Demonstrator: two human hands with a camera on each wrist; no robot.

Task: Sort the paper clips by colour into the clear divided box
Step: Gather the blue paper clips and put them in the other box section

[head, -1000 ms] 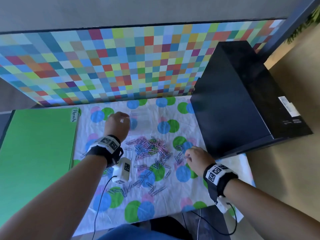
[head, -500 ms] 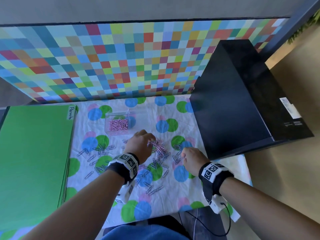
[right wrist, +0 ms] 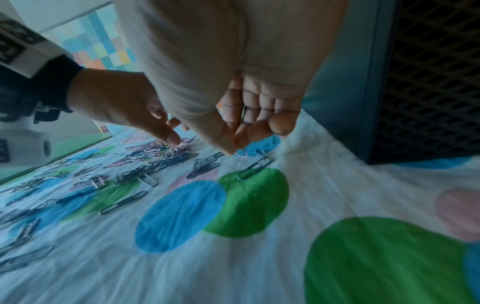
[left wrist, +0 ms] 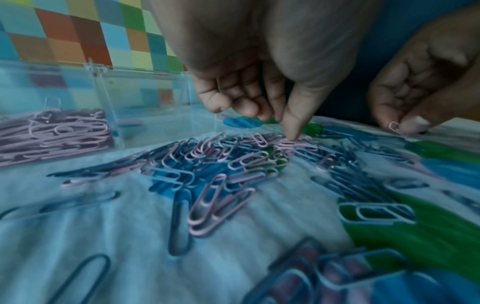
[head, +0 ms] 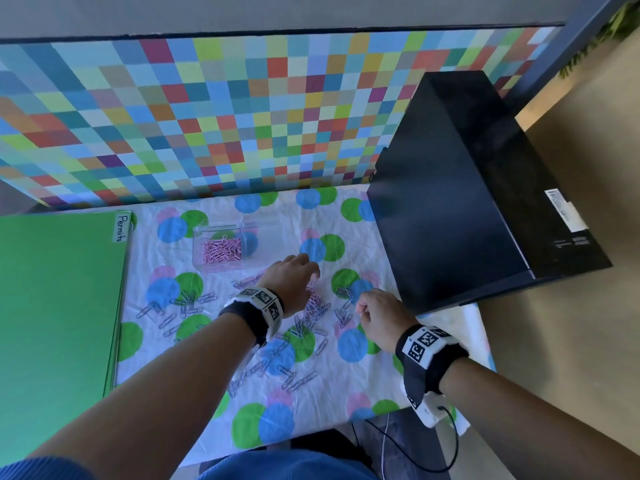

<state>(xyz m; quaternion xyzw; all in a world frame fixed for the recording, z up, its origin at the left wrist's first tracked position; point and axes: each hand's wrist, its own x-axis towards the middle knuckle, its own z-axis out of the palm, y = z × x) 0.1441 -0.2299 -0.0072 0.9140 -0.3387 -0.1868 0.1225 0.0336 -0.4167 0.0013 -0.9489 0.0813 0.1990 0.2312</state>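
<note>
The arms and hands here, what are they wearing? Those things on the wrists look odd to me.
Both forearms are bare, with a blue sleeve showing only near the left shoulder. Each wrist carries a black strap topped by a white band printed with black square code markers. A small white camera unit hangs under the right wrist, with a thin black cable looping from it. The left hand and right hand wear no gloves.

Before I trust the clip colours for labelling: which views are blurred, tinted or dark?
Head view: sharp and evenly lit, pink clips in the clear box read true. Left wrist view: blue cast, foreground clips smeared; the left hand is sharper. Right wrist view: dim, edges blurred, scattered clips look grey; the right hand pinches a pink clip.
</note>
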